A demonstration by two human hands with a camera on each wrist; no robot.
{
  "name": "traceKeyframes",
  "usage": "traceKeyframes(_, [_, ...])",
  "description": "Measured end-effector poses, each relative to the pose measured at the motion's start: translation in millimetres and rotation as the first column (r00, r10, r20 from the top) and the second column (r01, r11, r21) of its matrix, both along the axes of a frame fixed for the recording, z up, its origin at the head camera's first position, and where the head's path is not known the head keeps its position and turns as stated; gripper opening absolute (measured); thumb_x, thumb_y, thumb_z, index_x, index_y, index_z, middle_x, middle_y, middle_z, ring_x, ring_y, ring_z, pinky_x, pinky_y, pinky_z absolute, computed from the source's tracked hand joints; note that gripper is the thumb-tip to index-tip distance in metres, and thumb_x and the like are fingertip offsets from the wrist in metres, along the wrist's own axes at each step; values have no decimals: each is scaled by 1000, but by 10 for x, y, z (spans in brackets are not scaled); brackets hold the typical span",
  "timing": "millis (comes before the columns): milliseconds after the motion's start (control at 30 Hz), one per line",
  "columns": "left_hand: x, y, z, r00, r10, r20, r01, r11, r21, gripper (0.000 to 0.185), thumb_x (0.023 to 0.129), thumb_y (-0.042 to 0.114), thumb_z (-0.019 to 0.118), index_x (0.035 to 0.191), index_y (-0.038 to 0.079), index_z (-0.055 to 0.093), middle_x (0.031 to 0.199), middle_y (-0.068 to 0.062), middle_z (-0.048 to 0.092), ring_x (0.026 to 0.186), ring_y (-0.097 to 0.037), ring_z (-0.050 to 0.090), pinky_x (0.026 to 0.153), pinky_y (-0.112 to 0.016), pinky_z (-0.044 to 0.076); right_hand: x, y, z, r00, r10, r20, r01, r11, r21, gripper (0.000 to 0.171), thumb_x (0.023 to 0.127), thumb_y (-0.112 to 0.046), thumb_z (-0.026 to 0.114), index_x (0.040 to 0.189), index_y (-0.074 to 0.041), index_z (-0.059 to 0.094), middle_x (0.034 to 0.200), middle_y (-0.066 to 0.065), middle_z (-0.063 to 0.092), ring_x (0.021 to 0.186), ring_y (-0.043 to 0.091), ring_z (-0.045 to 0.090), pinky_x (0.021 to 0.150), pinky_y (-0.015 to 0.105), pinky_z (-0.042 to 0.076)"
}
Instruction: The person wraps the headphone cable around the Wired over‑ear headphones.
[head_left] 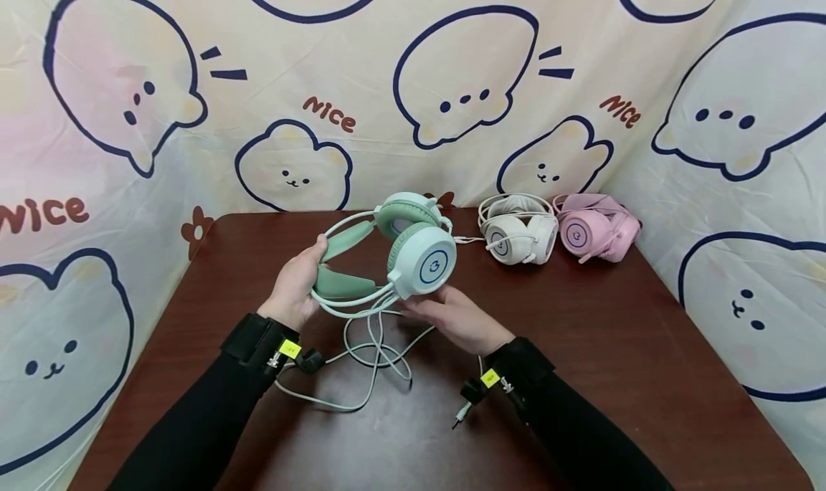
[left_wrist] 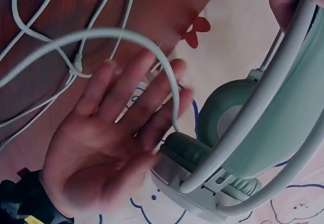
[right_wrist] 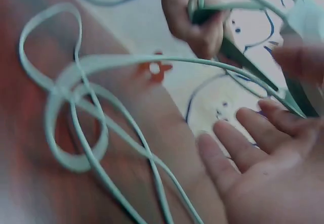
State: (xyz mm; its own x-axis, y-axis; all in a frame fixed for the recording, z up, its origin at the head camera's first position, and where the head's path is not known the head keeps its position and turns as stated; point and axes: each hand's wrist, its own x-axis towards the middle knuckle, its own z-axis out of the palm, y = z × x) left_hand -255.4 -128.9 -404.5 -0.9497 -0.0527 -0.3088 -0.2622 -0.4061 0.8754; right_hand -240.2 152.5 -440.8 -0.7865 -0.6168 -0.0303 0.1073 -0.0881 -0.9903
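Note:
A pair of mint-green headphones (head_left: pixel 422 261) is held above the table by my left hand (head_left: pixel 295 283), whose fingers and thumb grip the headband at its left end. One ear cup with a dark ring logo faces me. Just below that cup is my right hand (head_left: pixel 461 319), palm turned up and fingers extended, close to the cable. In the right wrist view the fingers of my right hand (right_wrist: pixel 268 168) look straight and spread, holding nothing. The pale green cable (head_left: pixel 371 398) hangs from the cup and lies in loose loops on the table. Its plug (head_left: pixel 461 413) is near my right wrist.
White headphones (head_left: pixel 516 229) and pink headphones (head_left: pixel 596 229) sit side by side at the back right of the dark brown table (head_left: pixel 613 376). A cloth (head_left: pixel 368 68) printed with cartoon bears hangs behind and along the sides. Each wrist wears a black strap with a small camera.

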Motion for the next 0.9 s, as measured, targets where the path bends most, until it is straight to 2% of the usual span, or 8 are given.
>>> traceKeyframes(133, [-16, -46, 126, 992, -60, 113, 44, 989, 140, 27, 104, 44, 61, 103, 17, 57, 73, 6, 51, 66, -8, 55, 68, -26, 52, 22, -105, -28, 986, -98, 135, 118, 981, -153, 43, 109, -8, 46, 151, 0, 41, 137, 10, 65, 130, 23, 62, 119, 49, 42])
traceKeyframes(267, [-30, -48, 142, 987, -27, 156, -1, 984, 177, 27, 104, 43, 59, 112, 18, 57, 77, 6, 50, 68, -8, 54, 69, -26, 54, 13, -104, -49, 925, -316, 212, 348, 928, -131, 27, 111, -13, 43, 135, -3, 48, 99, 5, 69, 97, 22, 74, 97, 42, 59])
traceKeyframes(367, [-45, -61, 112, 985, 11, 172, -37, 989, 144, 29, 103, 46, 59, 113, 19, 57, 83, 7, 48, 71, -7, 54, 71, -23, 54, 12, -96, -69, 856, -501, 125, 506, 862, -9, 22, 111, -20, 47, 128, -7, 49, 85, 2, 57, 64, 13, 61, 65, 29, 58])
traceKeyframes(433, [-55, -61, 92, 985, 16, 174, -41, 989, 142, 27, 105, 45, 57, 113, 19, 56, 90, 7, 46, 77, -6, 54, 75, -24, 55, 14, -88, -96, 823, -567, -41, 568, 816, 111, 22, 110, -23, 51, 126, -7, 54, 84, 3, 56, 60, 10, 50, 55, 23, 46])
traceKeyframes(500, [-60, -51, 74, 986, 11, 168, -33, 992, 125, 26, 106, 44, 54, 113, 19, 54, 95, 6, 44, 84, -7, 55, 80, -24, 55, 30, -82, -115, 795, -555, -245, 603, 765, 224, 21, 109, -24, 55, 121, -8, 60, 85, 5, 59, 64, 11, 50, 56, 24, 41])
traceKeyframes(633, [-51, -8, 55, 989, 14, 146, -23, 998, 64, 25, 109, 44, 49, 113, 19, 53, 97, 3, 41, 85, -9, 50, 81, -25, 53, 94, -107, -119, 713, -412, -567, 656, 678, 332, 17, 106, -25, 61, 116, -16, 72, 99, 3, 72, 87, 15, 64, 75, 31, 50])
traceKeyframes(800, [-36, 29, 54, 995, 7, 104, -9, 1000, 20, 42, 111, 41, 42, 151, 27, 48, 118, 3, 44, 103, -10, 45, 86, -26, 49, 198, -167, -89, 683, -264, -681, 632, 681, 370, 19, 105, -22, 62, 118, -18, 75, 115, 2, 75, 101, 17, 67, 87, 39, 55])
traceKeyframes(900, [-40, 35, 36, 997, 7, 73, -8, 1000, 12, 49, 112, 39, 40, 160, 29, 39, 122, 5, 43, 104, -10, 41, 83, -25, 45, 231, -187, -86, 662, -202, -722, 624, 683, 381, 21, 105, -20, 62, 121, -18, 75, 116, 2, 74, 105, 17, 67, 88, 40, 55])
